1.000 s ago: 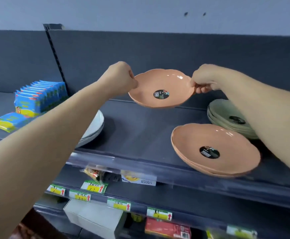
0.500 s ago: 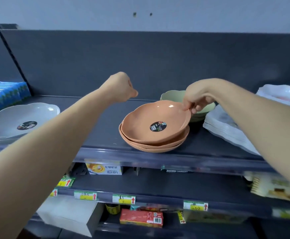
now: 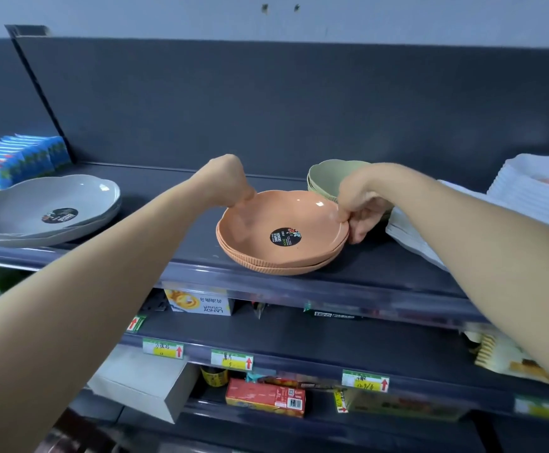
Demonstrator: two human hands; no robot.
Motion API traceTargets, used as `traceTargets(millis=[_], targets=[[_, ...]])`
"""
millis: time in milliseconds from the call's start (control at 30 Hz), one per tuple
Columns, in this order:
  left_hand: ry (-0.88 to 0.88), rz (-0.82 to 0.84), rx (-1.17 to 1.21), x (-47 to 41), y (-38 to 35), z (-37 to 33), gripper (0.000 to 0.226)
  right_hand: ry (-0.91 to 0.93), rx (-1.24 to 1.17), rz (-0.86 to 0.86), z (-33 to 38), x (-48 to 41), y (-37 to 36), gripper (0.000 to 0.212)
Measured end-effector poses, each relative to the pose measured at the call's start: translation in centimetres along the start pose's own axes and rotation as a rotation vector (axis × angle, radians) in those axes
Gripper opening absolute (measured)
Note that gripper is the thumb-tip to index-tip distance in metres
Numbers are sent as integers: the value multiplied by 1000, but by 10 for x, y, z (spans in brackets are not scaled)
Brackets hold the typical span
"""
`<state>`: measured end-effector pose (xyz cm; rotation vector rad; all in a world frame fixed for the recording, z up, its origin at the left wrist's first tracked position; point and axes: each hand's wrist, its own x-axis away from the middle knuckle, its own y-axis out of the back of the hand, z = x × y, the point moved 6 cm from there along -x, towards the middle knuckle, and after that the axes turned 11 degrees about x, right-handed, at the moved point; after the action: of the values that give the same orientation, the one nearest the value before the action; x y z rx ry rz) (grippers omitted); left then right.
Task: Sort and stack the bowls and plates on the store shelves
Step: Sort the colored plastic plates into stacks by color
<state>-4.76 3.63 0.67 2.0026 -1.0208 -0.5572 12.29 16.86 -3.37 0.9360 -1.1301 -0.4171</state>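
Observation:
A stack of orange plates (image 3: 283,237) with a black round sticker sits on the dark top shelf (image 3: 168,197), near its front edge. My left hand (image 3: 230,183) pinches the stack's far left rim. My right hand (image 3: 359,207) grips the right rim, fingers curled under it. Green bowls (image 3: 328,178) are stacked right behind the orange plates, partly hidden by my right hand. A stack of grey plates (image 3: 47,210) lies at the shelf's left end. White plates (image 3: 537,188) are piled at the right end.
Blue packets (image 3: 14,158) stand at the far left beside a shelf upright. White flat items (image 3: 410,233) lie under my right forearm. Lower shelves hold boxes (image 3: 266,397) and yellow-green price tags (image 3: 230,359) along their front rails.
One second ago both hands held an orange plate in the air. It now rests on the orange stack. My left hand, off the plate half a second ago, is back on the rim.

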Motion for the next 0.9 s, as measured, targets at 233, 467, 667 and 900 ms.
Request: traceTargets(millis=[233,467,667,900], targets=[[-24,16,33,-5,8,7,8,74,-246,16,34,-8,-4,20],[-74,56,66,-15,12,3,27,184,-382,-104,62,-14,17,22],[-226,149,78,-33,-8,-35,16,104,-261,-356,27,7,46,13],[-480,310,105,-35,-70,-119,11,-226,-268,-580,-90,56,57,24]])
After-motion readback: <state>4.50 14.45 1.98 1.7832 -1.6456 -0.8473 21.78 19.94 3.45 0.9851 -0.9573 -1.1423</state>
